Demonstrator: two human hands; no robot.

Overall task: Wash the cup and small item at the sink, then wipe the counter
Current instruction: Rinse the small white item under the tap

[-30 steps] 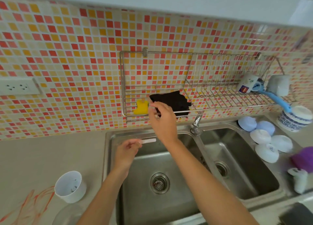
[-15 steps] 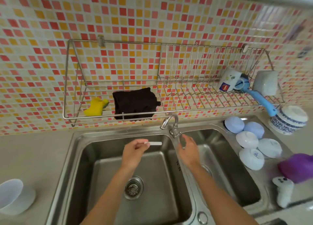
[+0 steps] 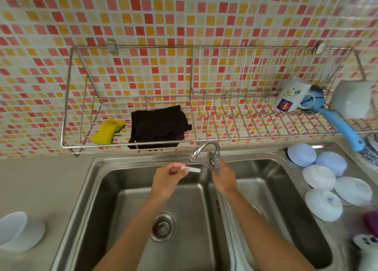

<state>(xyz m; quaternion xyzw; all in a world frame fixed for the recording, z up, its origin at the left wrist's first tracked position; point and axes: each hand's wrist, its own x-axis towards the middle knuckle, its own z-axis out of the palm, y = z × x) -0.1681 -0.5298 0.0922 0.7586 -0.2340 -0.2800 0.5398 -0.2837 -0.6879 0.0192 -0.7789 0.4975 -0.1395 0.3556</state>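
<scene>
While the left hand (image 3: 166, 181) pinches one end of the small white stick-like item (image 3: 190, 169) between thumb and fingertips, most of that thin piece juts out free toward the curved chrome tap (image 3: 206, 151), above the left basin of the stainless double sink (image 3: 98, 189). So slight a grip could let it slip once water strikes it, and, being narrow, it might drop toward the round metal drain strainer (image 3: 163, 226) below. The right hand (image 3: 224, 176) reaches to the tap's base; whether its fingers close on the handle I cannot tell, since they blur there. A hard turn could send spray over the basin edge.

The item looks pale, smooth and rigid, with no visible dirt. The white plastic cup (image 3: 14, 231) lies tipped on the grey bench (image 3: 41, 178) at far left, well apart from both hands, not yet washed by my judgement. On the wire wall rack (image 3: 235, 115) sit a yellow sponge (image 3: 107, 130) and a dark folded cloth (image 3: 158, 125), likely for wiping.
</scene>
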